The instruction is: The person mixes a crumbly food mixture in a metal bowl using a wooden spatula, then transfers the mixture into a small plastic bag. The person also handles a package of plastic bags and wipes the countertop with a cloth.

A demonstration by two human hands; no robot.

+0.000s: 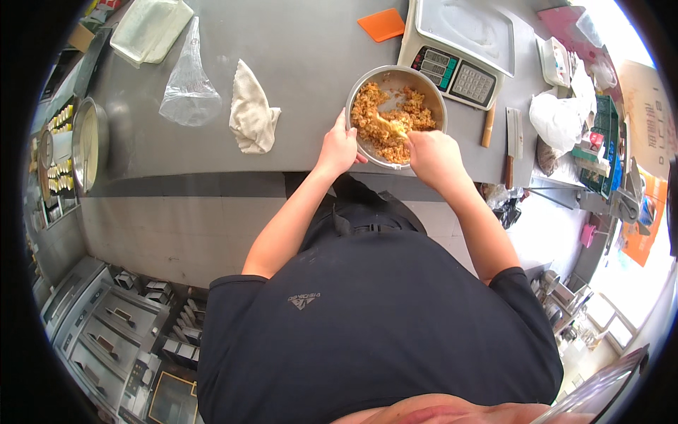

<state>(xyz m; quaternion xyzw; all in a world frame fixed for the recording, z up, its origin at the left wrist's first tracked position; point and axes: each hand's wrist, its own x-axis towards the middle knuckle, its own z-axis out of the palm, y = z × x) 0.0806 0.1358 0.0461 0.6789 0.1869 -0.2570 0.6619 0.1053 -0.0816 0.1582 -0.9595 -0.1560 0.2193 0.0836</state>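
Note:
A round metal bowl (pixel 396 78) stands at the table's near edge, with a crumbly orange-brown food mixture (pixel 371 108) inside. My left hand (pixel 339 144) holds the bowl's left side, thumb by the rim and fingers against the outer wall. In my right hand (pixel 435 153), over the near right rim, is a yellowish utensil (pixel 391 126). Its head lies in the mixture, and its exact kind is hard to tell because my fist hides the handle and food covers the rest.
Behind the bowl stands a digital scale (pixel 474 82), beside an orange plastic scraper (pixel 382 25). To the right lie a wooden handle (pixel 488 125) and a cleaver (pixel 514 135). Leftward are a beige cloth (pixel 253 111), a clear plastic bag (pixel 190 93), a pale tray (pixel 151 29) and a metal basin (pixel 91 143).

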